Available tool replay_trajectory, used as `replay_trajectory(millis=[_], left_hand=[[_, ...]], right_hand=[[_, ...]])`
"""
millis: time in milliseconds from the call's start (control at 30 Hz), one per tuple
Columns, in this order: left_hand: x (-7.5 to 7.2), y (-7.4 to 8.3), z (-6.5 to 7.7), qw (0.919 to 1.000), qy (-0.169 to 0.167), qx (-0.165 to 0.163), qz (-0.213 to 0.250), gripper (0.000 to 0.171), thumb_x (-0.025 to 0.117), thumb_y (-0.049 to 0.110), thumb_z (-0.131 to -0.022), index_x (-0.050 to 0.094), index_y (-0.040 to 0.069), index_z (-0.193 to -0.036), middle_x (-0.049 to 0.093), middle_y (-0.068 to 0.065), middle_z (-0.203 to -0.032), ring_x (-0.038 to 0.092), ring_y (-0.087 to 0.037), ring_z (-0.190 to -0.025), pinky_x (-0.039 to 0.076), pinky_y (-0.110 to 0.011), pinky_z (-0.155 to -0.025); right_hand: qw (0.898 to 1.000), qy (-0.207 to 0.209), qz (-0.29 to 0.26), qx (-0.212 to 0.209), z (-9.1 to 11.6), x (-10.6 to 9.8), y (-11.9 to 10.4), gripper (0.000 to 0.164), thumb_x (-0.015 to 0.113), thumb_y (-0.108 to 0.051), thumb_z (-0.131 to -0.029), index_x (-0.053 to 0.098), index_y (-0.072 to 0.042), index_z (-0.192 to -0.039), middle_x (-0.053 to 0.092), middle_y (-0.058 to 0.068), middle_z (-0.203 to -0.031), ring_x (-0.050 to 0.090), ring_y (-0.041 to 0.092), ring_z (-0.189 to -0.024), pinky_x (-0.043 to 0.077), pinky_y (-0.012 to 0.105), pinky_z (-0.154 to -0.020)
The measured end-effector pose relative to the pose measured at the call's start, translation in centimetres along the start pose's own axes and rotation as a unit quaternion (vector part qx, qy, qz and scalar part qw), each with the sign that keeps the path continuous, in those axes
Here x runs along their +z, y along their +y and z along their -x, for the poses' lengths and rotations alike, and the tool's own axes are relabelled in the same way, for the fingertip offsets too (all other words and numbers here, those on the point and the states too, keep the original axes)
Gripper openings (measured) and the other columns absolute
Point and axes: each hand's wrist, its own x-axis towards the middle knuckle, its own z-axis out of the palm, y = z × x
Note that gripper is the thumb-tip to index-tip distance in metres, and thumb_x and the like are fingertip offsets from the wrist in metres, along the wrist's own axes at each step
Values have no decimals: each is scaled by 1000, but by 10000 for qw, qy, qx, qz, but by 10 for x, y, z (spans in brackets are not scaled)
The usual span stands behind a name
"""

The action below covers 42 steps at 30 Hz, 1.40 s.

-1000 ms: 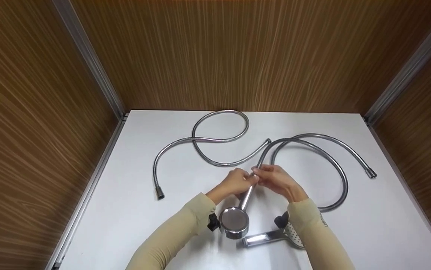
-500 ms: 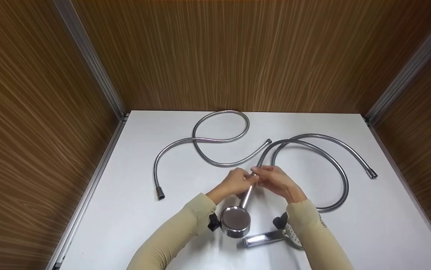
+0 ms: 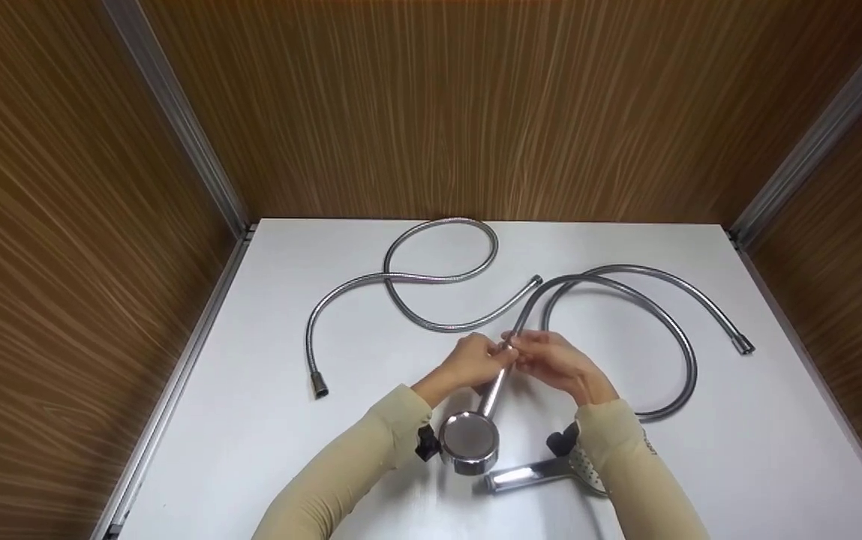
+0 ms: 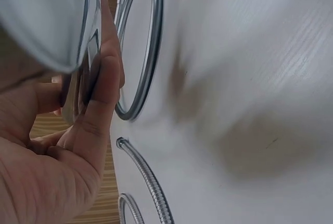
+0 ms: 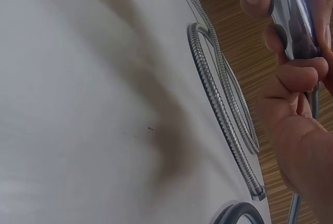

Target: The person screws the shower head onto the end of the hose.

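Along the far left, a wood-grain side panel [image 3: 78, 225] rises beside the white tabletop [image 3: 213, 457], with a metal rail [image 3: 175, 112] between it and the wood-grain back panel [image 3: 438, 112]. Next comes a ribbed metal shower hose [image 3: 431, 278], lying on the tabletop; it crosses over itself in one loop near the back edge, one end fitting pointing down toward me, the other just beside the bend of a second hose.

Coming up from below in a pale sleeve [image 3: 348, 465], my left hand [image 3: 472, 364] grips the handle of a round chrome shower head [image 3: 470, 436]. I have it above the tabletop near the middle, its handle slanting up and to the right, its round head at the lower end. Under it and a little to the right lies another handheld shower head [image 3: 524, 476], its dotted face partly hidden by my other sleeve.

Close against my left fingers, my right hand [image 3: 554, 361] pinches a smooth grey shower hose [image 3: 693, 367] at the upper end of the handle; my fingers cover the joint, so I cannot tell whether the two are connected. From there the hose sweeps right in a wide loop, crosses itself, and ends in a metal fitting [image 3: 743, 345] near the right edge.
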Motion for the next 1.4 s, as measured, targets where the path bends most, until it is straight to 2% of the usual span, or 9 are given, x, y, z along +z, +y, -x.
replay_trajectory(millis=[233, 433, 533, 633, 733, 833, 1067, 1267, 1400], left_hand=[[-1, 3, 3, 9999, -32, -127, 15, 37, 69, 32, -99, 76, 1, -80, 58, 3, -60, 54, -10, -51, 46, -20, -47], [1, 2, 3, 9999, 37, -107, 36, 35, 70, 31, -99, 74, 5, -77, 60, 1, -62, 59, -13, -51, 52, -25, -47], [1, 3, 3, 10000, 59, -33, 71, 37, 70, 31, -99, 68, 8, -71, 58, 2, -59, 59, -14, -50, 52, -24, -46], [2, 2, 2, 9999, 87, 50, 0, 40, 70, 32, -99, 62, 12, -66, 55, 3, -57, 55, -11, -49, 47, -21, -46], [2, 2, 0, 9999, 135, 42, -76, 40, 70, 34, -98, 62, 13, -66, 54, 4, -57, 52, -9, -50, 44, -20, -47], [2, 3, -1, 9998, 160, -25, -146, 39, 70, 36, -98, 63, 14, -67, 56, 4, -60, 53, -10, -52, 44, -20, -48], [-1, 6, -1, 9999, 3, -119, 51, 39, 69, 35, -100, 69, 7, -73, 59, 1, -62, 64, -20, -54, 53, -26, -48], [-2, 4, 1, 9999, 45, -41, -83, 35, 69, 32, -100, 76, 2, -84, 64, -1, -68, 59, -12, -52, 53, -24, -48], [-1, 3, 1, 9999, 85, 3, -62, 35, 69, 32, -100, 74, 2, -83, 63, -2, -67, 58, -11, -49, 53, -24, -45]], right_hand=[[9987, 321, 304, 255, -6, 6, -2, 28, 51, -4, -109, 72, -10, -91, 71, -2, -81, 64, 9, -75, 55, 21, -75], [9953, 774, 430, 384, -8, 12, -1, 32, 57, -11, -107, 67, -15, -77, 65, -6, -68, 57, 7, -64, 47, 20, -66], [9958, 792, 346, 309, -8, 13, -1, 29, 58, -15, -108, 65, -15, -80, 66, -5, -72, 59, 8, -68, 50, 21, -70], [9974, 680, 158, 194, -7, 11, -2, 23, 55, -17, -110, 71, -13, -93, 73, -2, -83, 65, 10, -78, 54, 23, -78], [9981, 605, -92, 100, -5, 8, -2, 24, 51, -17, -111, 75, -10, -110, 78, 2, -97, 72, 12, -90, 58, 25, -84], [9981, 554, -270, 23, -4, 5, -3, 25, 50, -11, -111, 74, -7, -115, 79, 5, -104, 74, 14, -96, 60, 26, -85], [9988, 472, -159, -34, -6, 5, -4, 25, 52, -9, -110, 76, -7, -102, 75, 4, -94, 71, 13, -89, 59, 25, -85], [9966, 787, 213, 131, -10, 10, -2, 29, 56, -14, -110, 73, -9, -87, 69, -2, -78, 64, 9, -73, 54, 21, -73], [9935, 1083, 272, 199, -14, 15, 0, 30, 59, -18, -108, 67, -13, -80, 64, -4, -72, 56, 8, -67, 49, 20, -68]])
